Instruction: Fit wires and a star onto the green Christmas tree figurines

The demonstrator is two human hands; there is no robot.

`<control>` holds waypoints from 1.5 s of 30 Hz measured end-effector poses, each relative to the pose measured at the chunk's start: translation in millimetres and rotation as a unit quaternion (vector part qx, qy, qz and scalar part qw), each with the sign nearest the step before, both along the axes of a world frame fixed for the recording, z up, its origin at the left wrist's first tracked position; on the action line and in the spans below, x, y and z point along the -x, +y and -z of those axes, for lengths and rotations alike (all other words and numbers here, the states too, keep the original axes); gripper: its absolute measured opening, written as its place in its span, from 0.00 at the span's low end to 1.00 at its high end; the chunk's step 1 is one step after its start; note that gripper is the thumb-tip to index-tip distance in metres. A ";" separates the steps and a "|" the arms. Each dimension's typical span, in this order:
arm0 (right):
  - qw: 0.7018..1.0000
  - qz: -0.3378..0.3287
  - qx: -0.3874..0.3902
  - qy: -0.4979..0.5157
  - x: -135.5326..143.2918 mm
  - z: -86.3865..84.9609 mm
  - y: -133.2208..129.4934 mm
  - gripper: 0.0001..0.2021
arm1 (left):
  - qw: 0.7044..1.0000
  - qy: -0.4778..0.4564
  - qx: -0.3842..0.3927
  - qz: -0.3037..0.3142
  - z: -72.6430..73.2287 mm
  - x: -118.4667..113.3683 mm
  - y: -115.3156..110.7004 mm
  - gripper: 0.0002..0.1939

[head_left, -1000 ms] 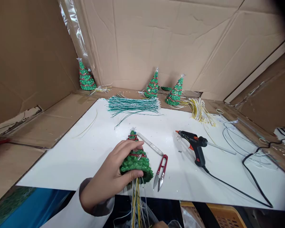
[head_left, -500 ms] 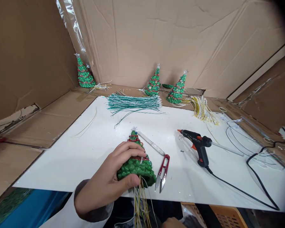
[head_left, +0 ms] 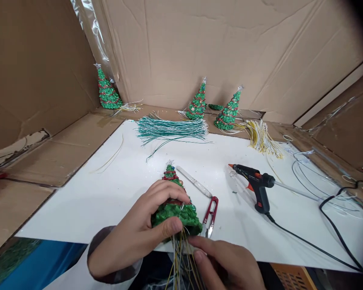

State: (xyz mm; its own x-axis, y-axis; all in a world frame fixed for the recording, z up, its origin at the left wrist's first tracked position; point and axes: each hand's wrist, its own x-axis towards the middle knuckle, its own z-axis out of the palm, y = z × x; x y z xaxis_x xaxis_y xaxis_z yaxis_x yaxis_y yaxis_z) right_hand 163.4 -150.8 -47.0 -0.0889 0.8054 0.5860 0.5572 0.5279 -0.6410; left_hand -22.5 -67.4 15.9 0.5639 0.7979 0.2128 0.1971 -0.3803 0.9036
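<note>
My left hand [head_left: 145,225] is wrapped around a small green Christmas tree [head_left: 172,211] with red garlands and a clear star on top. The tree lies tilted, its base toward me and its star pointing away. Yellow and white wires [head_left: 178,264] hang from its hollow base over the table's front edge. At those wires, my right hand [head_left: 234,259] has thumb and index finger pinched on a white wire just below the base. Red-handled thread snips [head_left: 214,205] lie right of the tree, their blade tips partly hidden. A pale pen-like stick [head_left: 195,182] touches their handle end.
A black hot glue gun [head_left: 255,183] lies on the white board [head_left: 115,201] at the right, its cord trailing forward. Green-and-white wires [head_left: 172,129] and a yellow-white bundle [head_left: 263,137] lie farther back. Several decorated trees [head_left: 228,112] stand along the cardboard wall [head_left: 199,44].
My right hand has come up from the bottom edge to the wires and pinches one. The tree in my left hand has shifted slightly right. The view has moved a little.
</note>
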 end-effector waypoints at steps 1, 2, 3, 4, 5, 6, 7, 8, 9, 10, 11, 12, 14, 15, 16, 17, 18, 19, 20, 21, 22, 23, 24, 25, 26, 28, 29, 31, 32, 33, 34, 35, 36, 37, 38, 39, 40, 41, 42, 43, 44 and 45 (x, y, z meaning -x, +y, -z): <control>0.999 0.015 -0.033 -0.008 4.3 2.8 2.6 0.07 | 1.000 0.002 0.009 0.000 -2.5 0.1 3.0 0.13; 0.998 0.026 -0.059 -0.027 8.0 4.7 4.7 0.08 | 1.000 0.010 0.014 0.004 -5.3 0.2 6.7 0.13; 0.995 0.031 -0.078 -0.051 10.8 5.7 6.4 0.08 | 1.000 0.023 0.015 0.011 -8.3 0.3 11.0 0.13; 0.992 0.037 -0.090 -0.078 12.9 6.1 7.6 0.08 | 0.999 0.043 0.011 0.024 -11.6 0.5 15.6 0.13; 0.989 0.044 -0.096 -0.103 14.3 6.1 8.5 0.08 | 0.997 0.064 0.004 0.043 -15.1 0.7 20.4 0.11; 0.986 0.053 -0.100 -0.125 15.3 6.1 8.9 0.08 | 0.995 0.084 -0.003 0.061 -18.8 0.7 25.0 0.09; 0.981 0.066 -0.109 -0.143 16.3 6.4 8.9 0.08 | 0.992 0.100 -0.008 0.076 -22.5 0.4 29.1 0.08; 0.977 0.082 -0.127 -0.153 17.5 7.2 8.7 0.08 | 0.990 0.113 -0.012 0.086 -26.2 -0.1 32.8 0.07; 0.972 0.096 -0.142 -0.160 19.0 8.6 8.3 0.09 | 0.987 0.127 -0.015 0.093 -29.8 -1.1 35.8 0.06; 0.969 0.109 -0.150 -0.162 21.1 10.4 7.7 0.09 | 0.985 0.144 -0.019 0.097 -33.3 -2.3 38.2 0.05; 0.968 0.121 -0.151 -0.161 23.7 12.5 7.2 0.09 | 0.982 0.164 -0.025 0.096 -36.5 -3.8 40.2 0.05; 0.968 0.132 -0.146 -0.157 26.6 14.7 6.8 0.08 | 0.977 0.187 -0.032 0.094 -39.3 -5.5 41.9 0.05; 0.971 0.146 -0.124 -0.143 32.3 18.1 6.7 0.07 | 0.968 0.227 -0.040 0.096 -44.0 -8.8 44.9 0.06; 0.973 0.148 -0.112 -0.135 34.8 19.2 7.2 0.06 | 0.965 0.240 -0.039 0.102 -45.8 -10.2 46.3 0.06; 0.975 0.146 -0.108 -0.128 36.8 19.9 7.9 0.06 | 0.961 0.248 -0.038 0.115 -47.2 -11.3 47.7 0.06; 0.976 0.145 -0.109 -0.120 38.2 20.2 8.9 0.06 | 0.958 0.252 -0.038 0.130 -48.2 -12.1 48.9 0.06; 0.977 0.145 -0.112 -0.113 39.1 20.2 10.0 0.05 | 0.955 0.255 -0.043 0.143 -48.7 -12.6 49.9 0.06; 0.976 0.148 -0.118 -0.108 39.6 20.0 11.2 0.05 | 0.953 0.255 -0.053 0.152 -48.7 -12.7 50.7 0.07; 0.975 0.153 -0.123 -0.103 39.8 19.9 12.3 0.04 | 0.952 0.253 -0.070 0.160 -48.2 -12.6 51.0 0.08; 0.975 0.156 -0.126 -0.098 39.9 19.7 13.3 0.04 | 0.950 0.248 -0.090 0.167 -47.2 -12.2 51.1 0.08; 0.975 0.157 -0.125 -0.092 40.0 19.7 14.2 0.03 | 0.949 0.242 -0.109 0.171 -45.7 -11.6 50.8 0.09; 0.976 0.157 -0.122 -0.089 40.2 19.7 15.0 0.04 | 0.948 0.236 -0.124 0.175 -43.9 -10.9 50.2 0.09; 0.977 0.153 -0.119 -0.087 40.6 19.7 15.6 0.04 | 0.946 0.233 -0.135 0.179 -41.8 -10.1 49.4 0.09; 0.978 0.151 -0.122 -0.081 41.2 19.5 16.0 0.06 | 0.945 0.231 -0.141 0.182 -39.8 -9.4 48.6 0.09; 0.978 0.149 -0.125 -0.072 41.9 19.2 16.3 0.08 | 0.945 0.230 -0.144 0.183 -37.8 -8.7 47.7 0.09; 0.981 0.144 -0.124 -0.052 43.1 17.6 16.3 0.09 | 0.946 0.226 -0.144 0.180 -34.5 -7.7 45.9 0.09; 0.982 0.143 -0.118 -0.044 43.3 16.2 16.1 0.08 | 0.948 0.223 -0.144 0.177 -33.4 -7.4 45.1 0.09; 0.983 0.146 -0.105 -0.041 42.3 12.5 15.7 0.06 | 0.950 0.220 -0.143 0.167 -32.0 -7.2 43.8 0.09; 0.983 0.148 -0.102 -0.044 41.2 10.4 15.6 0.06 | 0.952 0.216 -0.143 0.164 -31.8 -7.2 43.2 0.09; 0.982 0.151 -0.103 -0.044 39.8 8.3 15.7 0.06 | 0.953 0.213 -0.144 0.161 -31.8 -7.3 42.5 0.09; 0.982 0.151 -0.104 -0.042 38.4 6.3 15.8 0.07 | 0.954 0.212 -0.144 0.159 -32.1 -7.5 41.9 0.09; 0.983 0.148 -0.104 -0.042 36.9 4.7 16.1 0.07 | 0.954 0.213 -0.143 0.157 -32.4 -7.7 41.2 0.10; 0.983 0.142 -0.103 -0.044 35.6 3.3 16.4 0.08 | 0.954 0.215 -0.141 0.154 -32.6 -7.9 40.5 0.10; 0.984 0.136 -0.101 -0.049 34.7 2.4 16.7 0.09 | 0.954 0.218 -0.140 0.153 -32.6 -8.1 39.7 0.10; 0.985 0.130 -0.099 -0.055 34.0 1.9 16.9 0.10 | 0.953 0.222 -0.139 0.152 -32.4 -8.4 38.8 0.10; 0.986 0.124 -0.096 -0.059 33.8 1.8 17.1 0.11 | 0.952 0.226 -0.139 0.151 -31.8 -8.8 38.0 0.10; 0.986 0.120 -0.093 -0.061 33.8 2.0 17.1 0.11 | 0.952 0.228 -0.143 0.149 -31.0 -9.3 37.2 0.10; 0.987 0.116 -0.092 -0.061 34.1 2.5 17.1 0.11 | 0.951 0.230 -0.148 0.147 -30.1 -9.9 36.6 0.11; 0.987 0.113 -0.093 -0.061 34.5 3.2 17.1 0.11 | 0.950 0.231 -0.155 0.143 -29.1 -10.5 36.1 0.11; 0.988 0.112 -0.092 -0.061 34.9 4.0 17.0 0.11 | 0.950 0.231 -0.160 0.137 -28.4 -11.0 35.9 0.12; 0.988 0.110 -0.090 -0.061 35.2 4.8 16.8 0.11 | 0.950 0.231 -0.163 0.132 -28.0 -11.3 35.9 0.12; 0.988 0.107 -0.089 -0.060 35.4 5.5 16.7 0.11 | 0.951 0.231 -0.162 0.126 -28.1 -11.2 36.1 0.11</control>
State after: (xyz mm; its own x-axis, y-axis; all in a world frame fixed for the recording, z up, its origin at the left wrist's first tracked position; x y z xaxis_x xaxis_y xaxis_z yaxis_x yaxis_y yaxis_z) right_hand 128.0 -134.1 -52.5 -0.0056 0.6990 0.7151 0.7352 0.4876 -0.4709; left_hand -11.3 -31.3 44.0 0.8211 0.5605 0.1081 0.4104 -0.7113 0.5706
